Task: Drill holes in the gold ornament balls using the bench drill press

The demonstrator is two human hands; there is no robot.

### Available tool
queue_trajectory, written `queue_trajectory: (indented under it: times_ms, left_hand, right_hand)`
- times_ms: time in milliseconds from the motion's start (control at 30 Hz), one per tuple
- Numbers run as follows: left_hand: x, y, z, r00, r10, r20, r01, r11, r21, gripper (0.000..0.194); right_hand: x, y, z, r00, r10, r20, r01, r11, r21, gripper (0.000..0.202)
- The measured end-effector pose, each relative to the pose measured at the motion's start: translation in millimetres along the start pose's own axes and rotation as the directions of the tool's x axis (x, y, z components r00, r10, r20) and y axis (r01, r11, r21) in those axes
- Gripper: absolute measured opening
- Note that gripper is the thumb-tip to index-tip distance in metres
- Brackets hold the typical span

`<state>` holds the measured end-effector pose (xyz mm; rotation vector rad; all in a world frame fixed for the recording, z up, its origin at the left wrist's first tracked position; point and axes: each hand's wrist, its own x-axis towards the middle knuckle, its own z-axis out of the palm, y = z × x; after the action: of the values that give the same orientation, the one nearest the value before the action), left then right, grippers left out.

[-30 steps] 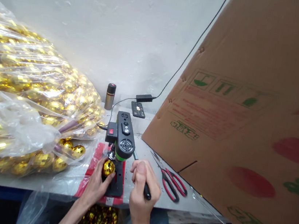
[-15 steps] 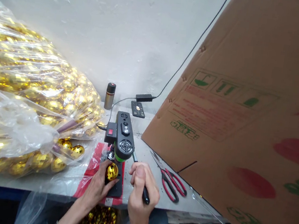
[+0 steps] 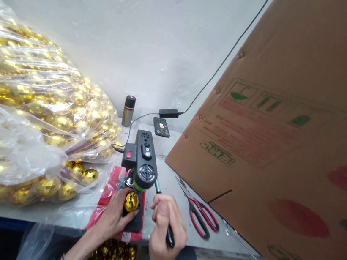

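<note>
A shiny gold ball (image 3: 131,201) rests between the thumb and fingers of my left hand (image 3: 115,216), just in front of a small black machine (image 3: 145,160) with a green ring under its head. The machine's black base stands on a red plastic sheet (image 3: 94,217). To the right of the base, my right hand (image 3: 167,227) is wrapped round a black-handled lever (image 3: 170,237), whose metal rod runs up beside the machine's head. The ball's underside is hidden.
Clear bags of gold balls (image 3: 38,86) fill the left. Red-handled scissors (image 3: 202,217) lie beside a large cardboard box (image 3: 271,138) on the right. Behind the machine are a bottle (image 3: 128,111), a phone (image 3: 161,127) and a power adapter (image 3: 169,113). More gold balls (image 3: 113,258) sit below the table edge.
The whole view has shifted slightly. My right hand, still on the lever, sits a little lower and further right. My left hand still holds the gold ball.
</note>
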<state>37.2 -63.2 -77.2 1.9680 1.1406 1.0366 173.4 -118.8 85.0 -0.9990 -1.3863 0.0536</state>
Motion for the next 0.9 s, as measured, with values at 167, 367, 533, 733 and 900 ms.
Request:
queue_trajectory:
  times_ms: [167, 367, 533, 733, 900]
  left_hand:
    - [-2.6, -0.4, 0.0, 1.0, -0.007, 0.017, 0.007, 1.0, -0.01, 0.048]
    - [-2.3, 0.3, 0.8, 0.999, -0.011, 0.03, 0.011, 1.0, -0.013, 0.047]
    - [-2.5, 0.4, 0.1, 0.999, -0.013, 0.035, 0.013, 1.0, -0.005, 0.047]
    - [-2.8, 0.3, 0.7, 0.999, 0.005, 0.042, -0.005, 1.0, -0.002, 0.049]
    - [-3.2, -3.2, 6.8, 1.0, -0.011, 0.011, 0.011, 1.0, 0.004, 0.048]
  right_hand:
    - [-26.2, 24.3, 1.1, 0.995, -0.1, 0.012, 0.1, 0.995, -0.011, 0.031]
    - [-51.3, 44.2, 8.6, 0.996, -0.053, -0.066, 0.054, 0.998, 0.014, 0.031]
    - [-52.9, 42.2, 15.2, 0.99, -0.021, -0.138, 0.025, 0.999, 0.027, 0.034]
    - [-54.8, 43.1, 20.8, 0.982, 0.004, -0.189, 0.002, 0.999, 0.033, 0.037]
    - [-56.5, 45.5, 21.7, 0.983, -0.009, -0.184, 0.007, 1.0, -0.011, 0.039]
